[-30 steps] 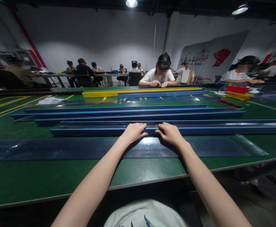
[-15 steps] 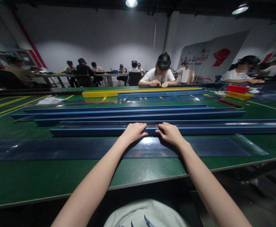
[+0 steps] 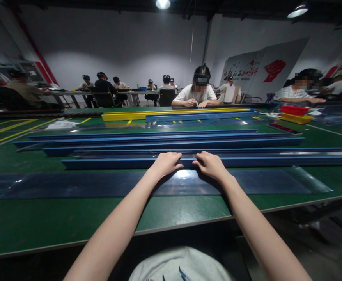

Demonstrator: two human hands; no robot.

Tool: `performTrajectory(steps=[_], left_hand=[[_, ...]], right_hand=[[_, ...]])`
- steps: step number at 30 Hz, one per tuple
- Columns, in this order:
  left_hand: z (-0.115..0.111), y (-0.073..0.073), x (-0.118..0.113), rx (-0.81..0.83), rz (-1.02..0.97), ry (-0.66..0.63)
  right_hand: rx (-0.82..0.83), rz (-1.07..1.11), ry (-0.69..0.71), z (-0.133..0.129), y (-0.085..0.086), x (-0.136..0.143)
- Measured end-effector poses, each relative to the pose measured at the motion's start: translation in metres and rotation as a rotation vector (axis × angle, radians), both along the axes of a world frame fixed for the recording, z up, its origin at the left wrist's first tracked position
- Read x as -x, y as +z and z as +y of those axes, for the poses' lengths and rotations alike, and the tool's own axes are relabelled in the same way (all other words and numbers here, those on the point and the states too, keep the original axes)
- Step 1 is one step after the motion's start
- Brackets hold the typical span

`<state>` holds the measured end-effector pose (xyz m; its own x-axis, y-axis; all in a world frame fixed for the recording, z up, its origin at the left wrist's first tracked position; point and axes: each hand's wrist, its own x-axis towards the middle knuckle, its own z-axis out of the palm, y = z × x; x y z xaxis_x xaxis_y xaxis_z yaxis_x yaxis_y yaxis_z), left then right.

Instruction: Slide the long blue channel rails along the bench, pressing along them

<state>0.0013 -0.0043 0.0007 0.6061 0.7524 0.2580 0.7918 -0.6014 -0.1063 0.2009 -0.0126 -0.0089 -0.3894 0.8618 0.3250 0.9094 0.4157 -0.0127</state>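
On green surface (image 3: 185, 212), just beyond clear strip (image 3: 100, 184), grasping blue channel (image 3: 109, 164) by its near wall with left hand (image 3: 168, 162) and right hand (image 3: 211, 164). Apparently steadying it; calls next, probably, for even two-handed pressure.

co-worker's hands (image 3: 203, 104) shifted slightly, head (image 3: 201, 75) too

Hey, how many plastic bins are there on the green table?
2: a red bin stacked on a yellow bin, beyond your right hand, toward the far right. More could be nested there, hidden.
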Motion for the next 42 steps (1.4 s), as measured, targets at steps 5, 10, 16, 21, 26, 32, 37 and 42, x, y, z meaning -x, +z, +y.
performTrajectory(steps=[5, 10, 16, 21, 26, 32, 37, 42], left_hand=[[0.0008, -0.0002, -0.0006, 0.002, 0.007, -0.001], [0.0001, 0.0004, -0.0002, 0.008, 0.004, 0.000], [-0.0004, 0.0005, 0.0001, 0.012, -0.003, -0.005], [-0.0004, 0.0008, 0.0001, 0.029, -0.008, -0.002], [-0.0007, 0.0013, -0.0001, 0.032, -0.009, 0.002], [0.0004, -0.0004, 0.0002, 0.027, -0.004, 0.000], [0.0005, -0.0009, 0.0002, 0.020, 0.000, 0.000], [0.0001, -0.0002, -0.0005, 0.014, 0.002, -0.002]], right_hand=[[0.007, -0.017, -0.008, -0.0003, 0.0005, 0.0003], [0.007, -0.024, -0.011, -0.0002, 0.0002, 0.0003], [0.000, -0.021, -0.008, 0.0003, -0.0006, -0.0002], [0.005, -0.020, -0.008, -0.0005, 0.0008, 0.0001], [0.027, -0.024, -0.017, -0.0012, 0.0028, 0.0010], [0.021, -0.023, -0.009, -0.0009, 0.0024, 0.0005], [0.007, -0.025, -0.005, -0.0003, 0.0012, 0.0000], [0.015, -0.028, -0.013, -0.0007, 0.0013, 0.0000]])
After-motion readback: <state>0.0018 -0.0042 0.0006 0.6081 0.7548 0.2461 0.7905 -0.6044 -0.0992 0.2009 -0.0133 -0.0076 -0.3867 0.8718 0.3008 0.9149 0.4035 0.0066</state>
